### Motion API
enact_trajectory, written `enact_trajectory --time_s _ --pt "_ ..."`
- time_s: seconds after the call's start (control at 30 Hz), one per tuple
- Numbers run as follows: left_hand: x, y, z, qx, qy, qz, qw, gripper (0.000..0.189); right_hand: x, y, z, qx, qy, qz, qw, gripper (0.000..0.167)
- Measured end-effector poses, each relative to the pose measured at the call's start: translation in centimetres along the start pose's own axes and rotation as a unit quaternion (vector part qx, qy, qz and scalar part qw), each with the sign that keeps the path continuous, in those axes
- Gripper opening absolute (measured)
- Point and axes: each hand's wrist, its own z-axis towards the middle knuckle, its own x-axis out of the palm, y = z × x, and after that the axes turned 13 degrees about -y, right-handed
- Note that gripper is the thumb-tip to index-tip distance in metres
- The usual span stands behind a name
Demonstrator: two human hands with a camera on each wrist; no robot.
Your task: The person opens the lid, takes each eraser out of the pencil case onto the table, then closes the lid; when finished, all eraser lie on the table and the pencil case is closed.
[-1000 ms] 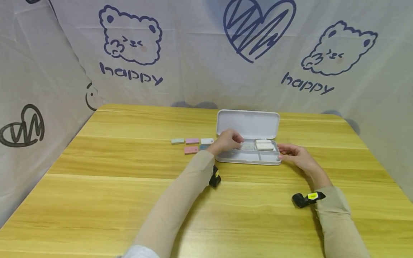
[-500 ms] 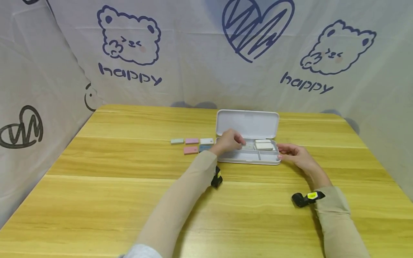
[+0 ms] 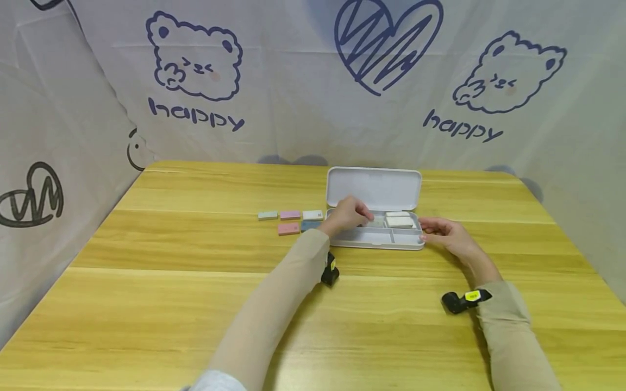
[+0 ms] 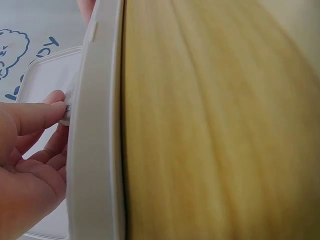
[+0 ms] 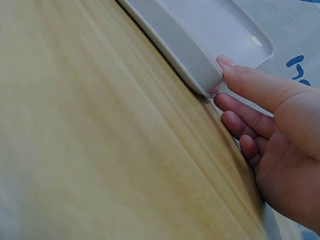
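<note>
A white pencil case point(image 3: 374, 245) stands with its lid point(image 3: 374, 187) raised, its tray split into compartments. My left hand point(image 3: 348, 213) reaches into the back compartment; in the left wrist view its thumb and fingers pinch a small pale eraser point(image 4: 68, 107), partly hidden behind the case's front wall. White erasers point(image 3: 400, 222) lie stacked at the right of that compartment. At the case's right end, my right hand point(image 3: 452, 238) grips the corner, thumb over the rim and fingers curled against the outside.
Left of the case, in two rows on the wooden table point(image 3: 171, 304), lie a green eraser point(image 3: 267, 215), a purple one point(image 3: 290, 215), a white one point(image 3: 312, 215), a pink one point(image 3: 288, 229) and a blue one point(image 3: 310, 225), partly covered by the left wrist. A printed cloth point(image 3: 293, 108) hangs behind.
My left hand has shifted slightly to the right inside the back compartment. The right hand keeps its place at the case's end.
</note>
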Motion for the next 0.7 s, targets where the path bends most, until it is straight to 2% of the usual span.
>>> enact_trajectory --time_s 0.33,0.7 --pt "-0.7 -0.3 -0.2 -0.035 -0.018 -0.060 0.9974 0.013 0.1 -0.1 0.0 0.017 0.000 -0.004 0.9998 0.047" --pt "-2.1 0.3 -0.4 -0.028 -0.025 -0.109 0.9933 0.013 0.1 -0.1 -0.1 -0.004 -0.002 0.019 0.9998 0.045"
